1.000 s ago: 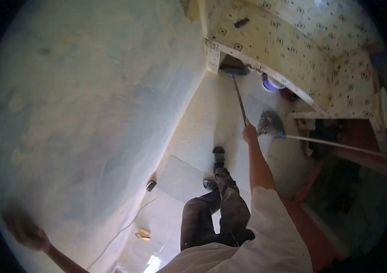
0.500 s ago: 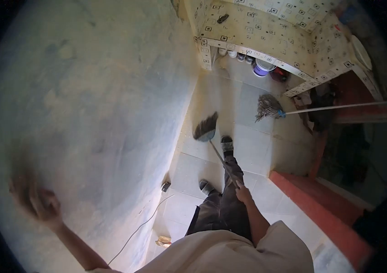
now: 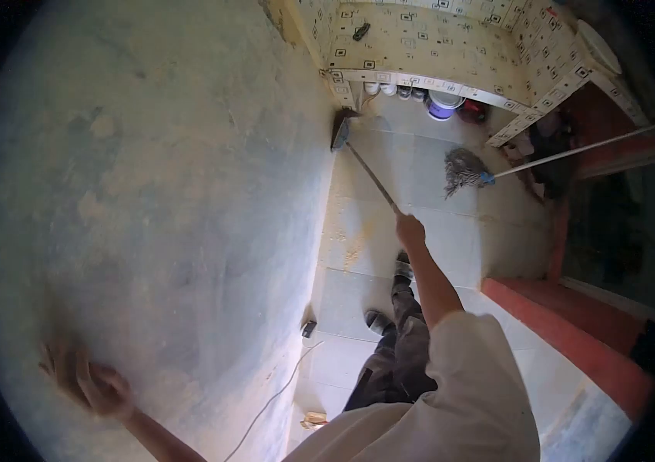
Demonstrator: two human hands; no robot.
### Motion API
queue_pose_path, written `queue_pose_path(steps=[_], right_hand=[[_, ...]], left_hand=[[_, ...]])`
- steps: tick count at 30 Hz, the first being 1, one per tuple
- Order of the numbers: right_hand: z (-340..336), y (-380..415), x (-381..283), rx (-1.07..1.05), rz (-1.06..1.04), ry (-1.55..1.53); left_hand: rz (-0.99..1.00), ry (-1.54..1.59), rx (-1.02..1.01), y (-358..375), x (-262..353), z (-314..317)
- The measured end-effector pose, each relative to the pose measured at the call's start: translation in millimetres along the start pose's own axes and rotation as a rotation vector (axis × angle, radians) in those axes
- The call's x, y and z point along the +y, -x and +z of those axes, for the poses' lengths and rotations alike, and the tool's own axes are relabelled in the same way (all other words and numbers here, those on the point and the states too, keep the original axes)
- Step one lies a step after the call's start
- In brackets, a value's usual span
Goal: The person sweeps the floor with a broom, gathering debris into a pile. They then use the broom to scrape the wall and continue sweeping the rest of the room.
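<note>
My right hand (image 3: 410,230) is wrapped around the handle of a long broom (image 3: 370,175), arm stretched forward. The broom's dark bristle head (image 3: 342,129) sits at the far corner, where the wall meets the floor beside the patterned shelf. Yellowish crumbs and dust (image 3: 353,245) lie on the floor tiles along the wall. On the left, my left hand (image 3: 90,385) is at the plastered wall (image 3: 173,231), fingers spread and holding nothing. My feet in dark sandals (image 3: 378,321) stand on the tiles behind the dust.
A string mop (image 3: 466,171) leans across the right side. Under the patterned shelf (image 3: 420,46) stand a white and purple bucket (image 3: 442,105) and several small containers. A red ledge (image 3: 558,331) borders the right. A small black box (image 3: 309,329) and a cable (image 3: 273,398) are by the wall.
My right arm has reached forward, carrying the broom head from near my feet to the far corner by the wall. Crumbs show on the tiles there. My left hand stays at the wall.
</note>
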State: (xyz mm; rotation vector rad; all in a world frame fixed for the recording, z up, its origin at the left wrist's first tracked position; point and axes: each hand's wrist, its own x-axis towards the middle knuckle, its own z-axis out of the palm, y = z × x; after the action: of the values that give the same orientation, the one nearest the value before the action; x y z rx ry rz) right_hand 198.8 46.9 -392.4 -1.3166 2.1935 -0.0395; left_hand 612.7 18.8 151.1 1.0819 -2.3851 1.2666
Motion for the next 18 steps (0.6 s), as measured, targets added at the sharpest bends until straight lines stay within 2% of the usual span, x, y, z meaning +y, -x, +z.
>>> queue_pose_path(steps=[3,4,6,8,10,12,13,15,16,17,18], right_hand=[[41.6,-77.7,-23.9,-0.077,0.097,-0.046],[48.3,-81.1,-28.0,-0.095,0.1,-0.055],[60.8,-66.0,-29.0,-0.151,0.204,-0.275],[110.2,-47.3,-11.2,-0.099,0.036,-0.206],[110.3,14.8,6.7,-0.152,-0.072,-0.121],[124.5,78.8,46.5,-0.242,-0.029,-0.146],[128.0,122.7,68.3,-0.197,-0.032,-0.316],[105.7,198.5,97.8,-0.403,0.003,-0.183],[132.1,232.2,129.8,-0.349,0.019,-0.186],[92.2,268.3,127.3,-0.443,0.086,-0.23],[86.0,297.9,136.6,-0.474,0.13,-0.208]], left_hand=[[0.049,-0.043,-0.023,2.4,-4.2,2.3],[0.079,-0.08,-0.059,0.6,-4.4,0.9],[0.109,-0.123,-0.076,-0.9,-6.6,1.3],[0.1,-0.101,-0.057,-6.5,-2.3,1.9],[0.076,-0.08,-0.044,-7.6,0.7,-1.6],[0.052,0.0,-0.031,-7.9,3.5,-0.4],[0.037,-0.002,-0.019,-7.8,3.8,-0.9],[0.053,0.05,-0.001,-5.9,3.1,-2.2],[0.06,0.053,0.014,-8.0,4.1,-3.3],[0.055,0.055,0.027,-9.8,5.0,-3.3],[0.06,0.076,0.044,-11.6,6.2,-3.9]])
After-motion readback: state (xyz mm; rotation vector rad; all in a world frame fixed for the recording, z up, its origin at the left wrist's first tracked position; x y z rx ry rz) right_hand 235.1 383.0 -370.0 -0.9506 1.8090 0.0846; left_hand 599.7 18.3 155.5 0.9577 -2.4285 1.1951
